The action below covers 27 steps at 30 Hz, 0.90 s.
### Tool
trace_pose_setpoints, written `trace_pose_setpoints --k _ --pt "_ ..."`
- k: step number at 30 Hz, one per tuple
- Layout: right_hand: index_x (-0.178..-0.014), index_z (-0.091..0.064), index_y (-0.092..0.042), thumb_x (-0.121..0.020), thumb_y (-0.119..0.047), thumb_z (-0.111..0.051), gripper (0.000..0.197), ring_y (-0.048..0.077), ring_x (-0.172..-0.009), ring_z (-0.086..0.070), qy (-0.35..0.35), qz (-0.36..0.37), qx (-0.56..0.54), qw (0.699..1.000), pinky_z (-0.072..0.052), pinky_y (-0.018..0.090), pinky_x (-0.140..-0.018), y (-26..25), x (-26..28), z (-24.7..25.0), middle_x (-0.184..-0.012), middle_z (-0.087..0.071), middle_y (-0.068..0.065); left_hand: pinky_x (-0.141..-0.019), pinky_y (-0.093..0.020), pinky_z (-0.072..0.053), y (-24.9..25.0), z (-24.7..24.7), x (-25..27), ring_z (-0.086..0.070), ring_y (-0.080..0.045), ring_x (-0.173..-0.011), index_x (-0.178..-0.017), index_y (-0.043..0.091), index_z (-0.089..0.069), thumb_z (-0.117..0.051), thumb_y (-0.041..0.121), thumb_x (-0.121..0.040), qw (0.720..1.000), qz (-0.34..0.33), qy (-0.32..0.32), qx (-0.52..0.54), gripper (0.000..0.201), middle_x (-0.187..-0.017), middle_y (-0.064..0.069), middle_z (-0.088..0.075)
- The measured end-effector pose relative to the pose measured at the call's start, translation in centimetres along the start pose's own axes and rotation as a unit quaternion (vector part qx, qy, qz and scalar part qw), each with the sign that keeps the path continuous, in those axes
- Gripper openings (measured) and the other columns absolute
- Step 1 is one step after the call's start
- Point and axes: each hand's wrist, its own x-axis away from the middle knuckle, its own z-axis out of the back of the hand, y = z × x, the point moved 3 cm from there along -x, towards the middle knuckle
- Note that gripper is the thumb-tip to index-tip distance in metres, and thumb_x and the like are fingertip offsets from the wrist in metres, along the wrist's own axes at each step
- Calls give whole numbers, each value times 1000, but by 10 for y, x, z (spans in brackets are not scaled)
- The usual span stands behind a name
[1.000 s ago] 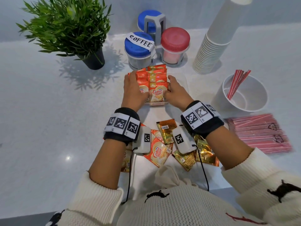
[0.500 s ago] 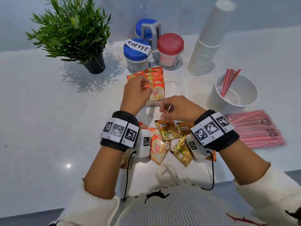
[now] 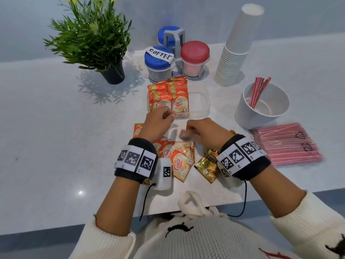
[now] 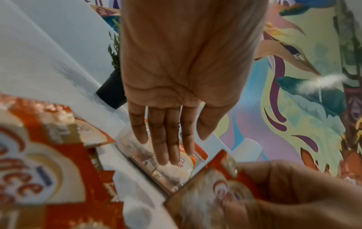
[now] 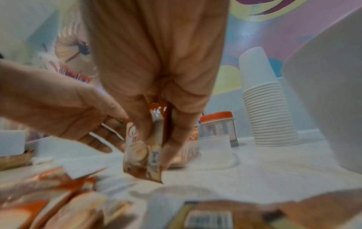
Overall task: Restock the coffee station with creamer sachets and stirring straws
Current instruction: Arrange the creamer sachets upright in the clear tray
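Orange creamer sachet [image 5: 146, 148] hangs pinched upright in the right hand [image 3: 207, 130], low over the white tabletop [image 3: 56, 128]. Left hand [image 3: 157, 122] hovers beside it, its grip wide and holding nothing. More sachets stand in the clear tray [image 3: 200, 103]; loose sachets [image 3: 177, 157] lie nearer the person.

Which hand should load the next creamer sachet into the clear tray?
Right. The right hand already pinches a creamer sachet just short of the clear tray; the left hand is open and holds nothing.
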Motion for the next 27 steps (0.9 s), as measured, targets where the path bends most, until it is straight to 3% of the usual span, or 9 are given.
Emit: trace_pose_setpoints --k 3,5,7,9,15,18,21,23,27 --pt "-109 -59 -5 -91 -8 -51 20 28 -97 -60 83 2 -63 995 -36 20 -72 -3 3 21 -109 -64 15 -73 -15 -41 1 -1 7 -58 -14 -89 -97 11 -62 -50 24 -95 999 -4 -37 32 18 -91 0 -64" --pt "-100 -60 -10 -88 -9 -56 12 19 -74 -61 110 12 -123 986 -43 18 -62 -8 3 30 -99 -66 13 -75 -13 -42 4 -2 14 -57 -11 -82 -94 10 -61 -53 24 -94 996 -10 -67 59 15 -85 2 -62" --pt "-92 -56 -11 -86 -10 -61 8 11 -56 -58 117 4 -190 975 -45 12 -47 -11 2 32 -82 -63 6 -82 -33 -46 5 0 18 -56 -18 -83 -90 6 -59 -58 21 -91 994 -14 -65 84 15 -86 -10 -61" --pt "-92 -54 -10 -85 -11 -63 12 11 -52 -57 109 -10 -229 967 -46 13 -44 -12 0 28 -71 -58 -1 -87 -48 -48 4 4 22 -56 -23 -83 -88 6 -57 -61 18 -89 994 -10 -45 101 13 -86 -16 -58" --pt "-97 -48 -8 -84 -3 -62 19 15 -49 -60 108 -32 -349 930 -54 23 -49 -18 -2 14 -72 -61 5 -80 -38 -55 0 8 35 -64 -30 -91 -99 4 -56 -63 10 -87 988 25 -34 146 15 -101 -14 -66" --pt "-93 -47 -10 -78 -11 -71 29 15 -55 -59 89 -58 -298 949 -52 28 -56 -21 1 4 -70 -59 2 -68 -23 -55 -10 12 39 -64 -22 -86 -94 10 -54 -62 8 -87 985 57 11 161 11 -101 -11 -65" --pt "-94 -47 -15 -69 -28 -79 43 16 -71 -52 -27 -62 -150 986 -43 29 -61 -26 8 -17 -76 -52 -3 -78 -37 -56 -21 15 43 -66 -26 -91 -82 18 -51 -62 7 -86 980 85 53 173 16 -102 -13 -68" --pt "-102 -45 -16 -64 -33 -80 55 16 -79 -47 -85 -52 -57 993 -38 28 -65 -28 12 -32 -83 -46 -5 -84 -42 -55 -24 16 46 -67 -27 -94 -90 17 -52 -61 8 -86 976 98 62 182 13 -106 -12 -68" --pt "-97 -40 -15 -66 -30 -80 53 18 -84 -44 -77 -51 8 996 -36 32 -69 -26 10 -42 -94 -43 0 -87 -42 -54 -29 17 49 -66 -26 -98 -106 13 -55 -59 6 -87 970 108 68 207 21 -109 -11 -68"
